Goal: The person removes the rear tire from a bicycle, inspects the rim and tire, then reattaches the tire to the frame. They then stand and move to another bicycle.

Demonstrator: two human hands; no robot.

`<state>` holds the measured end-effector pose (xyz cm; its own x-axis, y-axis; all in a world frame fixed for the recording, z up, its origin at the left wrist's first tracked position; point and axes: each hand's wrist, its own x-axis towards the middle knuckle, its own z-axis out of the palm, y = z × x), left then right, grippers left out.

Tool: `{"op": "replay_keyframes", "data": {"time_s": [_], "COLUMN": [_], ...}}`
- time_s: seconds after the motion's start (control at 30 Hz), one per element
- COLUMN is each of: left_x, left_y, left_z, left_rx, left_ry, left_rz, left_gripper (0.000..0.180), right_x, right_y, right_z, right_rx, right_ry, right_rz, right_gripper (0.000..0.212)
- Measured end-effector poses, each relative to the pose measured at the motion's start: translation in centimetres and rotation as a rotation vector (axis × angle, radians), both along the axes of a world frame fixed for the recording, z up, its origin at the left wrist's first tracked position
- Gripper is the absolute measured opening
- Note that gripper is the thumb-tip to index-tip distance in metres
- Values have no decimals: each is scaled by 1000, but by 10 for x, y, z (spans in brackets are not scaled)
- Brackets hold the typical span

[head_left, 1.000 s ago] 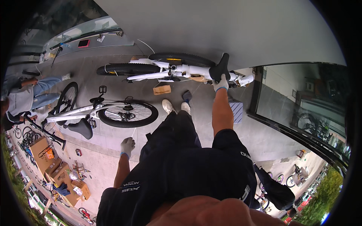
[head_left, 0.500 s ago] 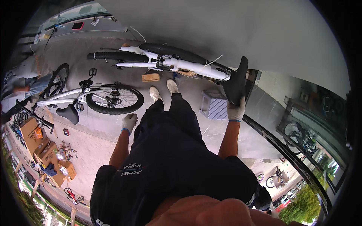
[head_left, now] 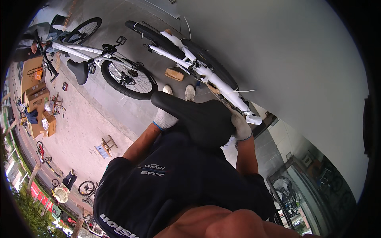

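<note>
A black bicycle saddle [head_left: 196,119] is in front of my chest, its narrow nose to the left and its wide rear to the right. My right hand [head_left: 241,126], in a white glove, grips the saddle's rear edge. Beneath the nose is my left hand [head_left: 164,119], gloved too; the saddle covers its fingers, so its grip does not show. Past my feet, a bicycle frame in white wrapping [head_left: 208,75] stands with its wheels along the wall, a cable tie sticking out. The saddle's underside is hidden.
A white bicycle [head_left: 115,65] with a black saddle stands at the left, another person [head_left: 37,43] at its handlebar. By my feet lies a small cardboard box [head_left: 174,74]. Larger cartons [head_left: 37,97] and a small stool [head_left: 105,146] are further left. A grey wall [head_left: 301,63] rises on the right.
The saddle has come from the right to in front of my chest and turned sideways. My left hand has risen from my side to beneath its nose. The view has turned.
</note>
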<state>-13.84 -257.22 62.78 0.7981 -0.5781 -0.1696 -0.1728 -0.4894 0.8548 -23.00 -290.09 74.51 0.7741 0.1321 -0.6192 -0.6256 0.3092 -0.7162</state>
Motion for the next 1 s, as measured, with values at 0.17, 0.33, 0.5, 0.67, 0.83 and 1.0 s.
{"op": "replay_keyframes", "data": {"time_s": [0.17, 0.33, 0.5, 0.67, 0.83, 1.0], "left_x": [-100, -238, -333, -402, -445, -459], "left_y": [129, 185, 216, 225, 217, 215], "left_z": [-45, -62, -97, -135, -159, -157], "left_rx": [-70, 74, 201, 412, 483, 453], "left_ry": [187, 700, 798, 1238, 1396, 1506], "left_rz": [667, 1458, 1817, 1722, 1544, 1461], "left_gripper": [26, 20, 37, 42, 33, 46], "right_x": [95, 132, 183, 218, 212, 206], "right_y": [75, 130, 175, 217, 231, 221], "right_z": [-209, -444, -602, -700, -748, -700], "right_rx": [12, -903, -1164, -1412, -1556, -1509], "right_ry": [257, 87, 259, 70, -15, -19], "right_rz": [304, 914, 1011, 1011, 830, 991], "right_gripper": [66, 79, 111, 135, 97, 83]}}
